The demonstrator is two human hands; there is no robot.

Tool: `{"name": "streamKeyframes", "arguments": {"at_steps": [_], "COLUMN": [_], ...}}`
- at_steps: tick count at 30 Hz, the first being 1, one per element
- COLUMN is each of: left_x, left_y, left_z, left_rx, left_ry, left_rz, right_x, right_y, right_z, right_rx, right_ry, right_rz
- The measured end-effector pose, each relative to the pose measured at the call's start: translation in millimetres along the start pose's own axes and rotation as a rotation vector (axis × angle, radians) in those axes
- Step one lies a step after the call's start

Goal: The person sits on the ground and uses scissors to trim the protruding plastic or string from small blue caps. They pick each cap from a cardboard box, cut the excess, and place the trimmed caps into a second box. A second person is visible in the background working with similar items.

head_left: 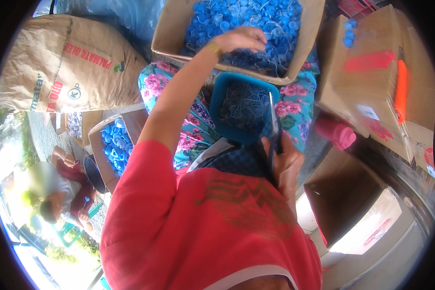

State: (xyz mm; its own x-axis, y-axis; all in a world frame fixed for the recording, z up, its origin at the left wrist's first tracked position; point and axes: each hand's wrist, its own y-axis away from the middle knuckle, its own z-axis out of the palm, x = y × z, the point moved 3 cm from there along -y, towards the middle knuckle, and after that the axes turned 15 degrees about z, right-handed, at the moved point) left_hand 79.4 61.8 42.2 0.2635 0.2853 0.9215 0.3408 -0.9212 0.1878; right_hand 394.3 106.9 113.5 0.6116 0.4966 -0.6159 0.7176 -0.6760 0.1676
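Observation:
My left hand [244,39] reaches over a cardboard box [172,27] heaped with small blue plastic caps [222,26], some with thin pale strands or rings. Its fingers are curled closed above the caps; anything between them is too small to make out. Close to my lap, my right hand [286,162] is closed around a long, narrow blade-like tool [274,118] with a pale edge, its tip pointing away from me. Between my knees sits a blue plastic bin [220,116] holding tangled thin strands [244,104]. The tool overlaps the bin's right rim.
A big brown paper sack [72,63] lies at left, above another box of blue caps [117,145]. On the right are a cardboard carton [353,92] with an orange-handled tool [400,92], a pink bottle [336,133] and an open box [348,203]. Another person [65,193] sits at far left.

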Motion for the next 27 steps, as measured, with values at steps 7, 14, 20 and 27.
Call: {"name": "streamKeyframes", "arguments": {"at_steps": [7,14,20,27], "left_x": [69,83,97,102], "left_y": [70,98,110,114], "left_z": [24,67,75,80], "left_rx": [0.016,0.002,-0.082,-0.072], "left_ry": [1.058,1.148,1.209,1.145], "left_rz": [0.177,0.054,0.120,0.166], "right_x": [7,5,9,9], "right_y": [4,15,22,23], "right_z": [-6,-16,-17,-23], "right_rx": [-0.148,-0.095,-0.069,-0.043], "right_ry": [-0.260,-0.268,-0.270,-0.210], "right_rz": [0.192,0.158,0.148,0.088]}}
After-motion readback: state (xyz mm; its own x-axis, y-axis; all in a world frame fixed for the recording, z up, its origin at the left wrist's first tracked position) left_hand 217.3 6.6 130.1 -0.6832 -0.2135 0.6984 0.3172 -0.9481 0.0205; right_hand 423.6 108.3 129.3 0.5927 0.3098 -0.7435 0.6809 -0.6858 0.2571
